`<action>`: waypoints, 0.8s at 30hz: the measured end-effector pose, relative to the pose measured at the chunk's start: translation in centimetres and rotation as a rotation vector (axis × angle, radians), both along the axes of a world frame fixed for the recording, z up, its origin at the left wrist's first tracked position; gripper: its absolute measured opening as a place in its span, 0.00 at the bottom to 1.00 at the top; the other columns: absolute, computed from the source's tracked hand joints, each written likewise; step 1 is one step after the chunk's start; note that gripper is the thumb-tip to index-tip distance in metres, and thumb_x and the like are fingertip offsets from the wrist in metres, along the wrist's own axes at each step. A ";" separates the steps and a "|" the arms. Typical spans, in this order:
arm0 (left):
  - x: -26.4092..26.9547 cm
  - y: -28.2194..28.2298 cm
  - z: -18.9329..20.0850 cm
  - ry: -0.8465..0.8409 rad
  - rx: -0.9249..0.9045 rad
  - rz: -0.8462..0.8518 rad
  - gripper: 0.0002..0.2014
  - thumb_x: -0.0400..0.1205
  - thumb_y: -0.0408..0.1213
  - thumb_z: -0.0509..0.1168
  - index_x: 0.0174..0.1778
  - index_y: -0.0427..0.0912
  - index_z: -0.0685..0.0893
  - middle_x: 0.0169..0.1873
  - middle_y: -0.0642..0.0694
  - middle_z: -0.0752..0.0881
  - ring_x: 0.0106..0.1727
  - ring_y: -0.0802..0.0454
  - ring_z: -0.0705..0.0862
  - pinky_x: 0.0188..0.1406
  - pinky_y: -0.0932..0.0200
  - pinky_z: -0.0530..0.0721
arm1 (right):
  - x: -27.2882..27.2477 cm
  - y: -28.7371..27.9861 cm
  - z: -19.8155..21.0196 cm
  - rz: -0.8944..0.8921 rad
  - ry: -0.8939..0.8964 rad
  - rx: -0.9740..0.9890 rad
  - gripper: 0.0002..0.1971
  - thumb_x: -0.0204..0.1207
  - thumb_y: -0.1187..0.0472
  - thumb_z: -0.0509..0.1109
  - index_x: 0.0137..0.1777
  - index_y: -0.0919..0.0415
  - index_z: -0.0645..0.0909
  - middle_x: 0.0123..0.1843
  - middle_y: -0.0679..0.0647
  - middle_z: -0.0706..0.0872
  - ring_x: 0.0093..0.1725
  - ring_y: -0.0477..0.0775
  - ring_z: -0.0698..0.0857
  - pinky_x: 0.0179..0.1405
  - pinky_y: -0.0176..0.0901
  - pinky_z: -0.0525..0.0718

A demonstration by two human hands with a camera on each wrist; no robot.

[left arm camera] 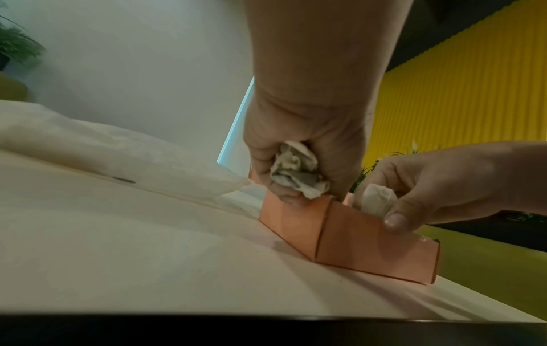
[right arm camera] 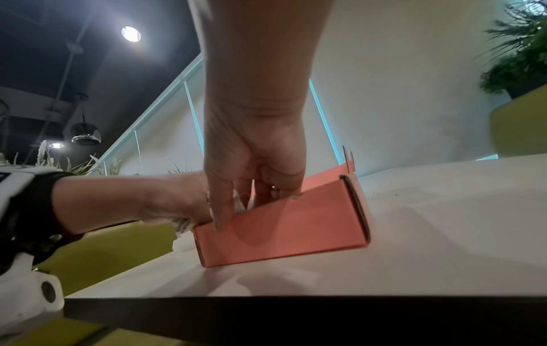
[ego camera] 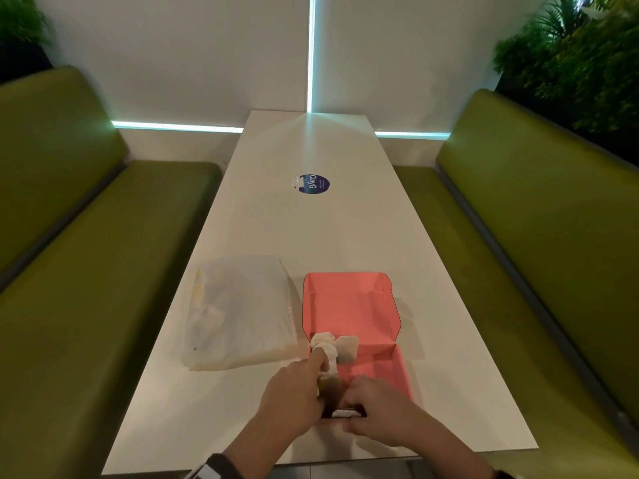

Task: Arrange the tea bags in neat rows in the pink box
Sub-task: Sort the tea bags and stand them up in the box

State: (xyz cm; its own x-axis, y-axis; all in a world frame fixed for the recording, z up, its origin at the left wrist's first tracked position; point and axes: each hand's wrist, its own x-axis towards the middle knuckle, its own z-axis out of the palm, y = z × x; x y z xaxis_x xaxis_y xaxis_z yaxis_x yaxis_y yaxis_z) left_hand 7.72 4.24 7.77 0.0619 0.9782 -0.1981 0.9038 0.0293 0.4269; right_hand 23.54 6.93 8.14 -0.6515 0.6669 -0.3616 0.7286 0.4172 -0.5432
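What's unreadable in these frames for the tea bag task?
- Rows inside the pink box: head view, left hand and right hand cover its near end.
- Tea bags count: left wrist view, crumpled in the fist.
- Plastic bag contents: head view, translucent, blurred.

Plastic bag [ego camera: 238, 312] just left of pink box [ego camera: 349, 305]; bare table [ego camera: 311, 229] beyond

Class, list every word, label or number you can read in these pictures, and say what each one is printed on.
"ClayG": on the round blue sticker stuck to the white table.
Smaller print beside it on the same sticker: too small to read.
The pink box and the plastic bag show no readable text.
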 end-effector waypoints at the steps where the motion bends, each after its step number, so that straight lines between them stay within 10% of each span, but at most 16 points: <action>1: 0.0 0.0 0.0 -0.012 0.007 0.004 0.19 0.78 0.36 0.67 0.60 0.52 0.68 0.53 0.49 0.84 0.45 0.52 0.81 0.42 0.64 0.77 | 0.0 -0.1 0.0 0.007 0.014 -0.011 0.10 0.73 0.59 0.70 0.46 0.67 0.85 0.45 0.60 0.84 0.44 0.56 0.80 0.38 0.40 0.70; 8: -0.3 0.1 -0.6 -0.066 0.034 0.011 0.17 0.77 0.38 0.66 0.58 0.52 0.67 0.48 0.49 0.84 0.39 0.55 0.77 0.34 0.66 0.69 | -1.0 -0.4 -1.3 -0.037 0.047 -0.001 0.12 0.68 0.49 0.64 0.46 0.53 0.83 0.36 0.40 0.83 0.39 0.46 0.80 0.42 0.46 0.82; 16: -2.0 0.3 -1.4 -0.545 -0.011 0.142 0.16 0.77 0.46 0.70 0.52 0.54 0.69 0.26 0.52 0.80 0.23 0.61 0.77 0.25 0.70 0.74 | -1.3 -0.3 -1.7 -0.089 0.079 0.005 0.09 0.69 0.50 0.59 0.33 0.52 0.75 0.38 0.50 0.80 0.39 0.51 0.77 0.39 0.44 0.77; 19: -2.1 0.0 -1.4 -0.632 -0.031 0.174 0.14 0.78 0.49 0.68 0.52 0.55 0.68 0.26 0.48 0.81 0.26 0.52 0.80 0.27 0.64 0.77 | -2.0 -0.6 -2.0 -0.205 0.172 0.087 0.06 0.74 0.65 0.61 0.48 0.61 0.77 0.45 0.51 0.79 0.42 0.48 0.76 0.35 0.29 0.70; 24: -2.7 -0.3 -1.3 -0.663 -0.100 0.217 0.22 0.72 0.53 0.73 0.53 0.56 0.67 0.31 0.48 0.80 0.29 0.56 0.77 0.30 0.69 0.76 | -1.9 -1.0 -1.3 -0.372 0.218 0.196 0.12 0.78 0.56 0.65 0.57 0.47 0.66 0.39 0.40 0.71 0.34 0.40 0.71 0.30 0.29 0.70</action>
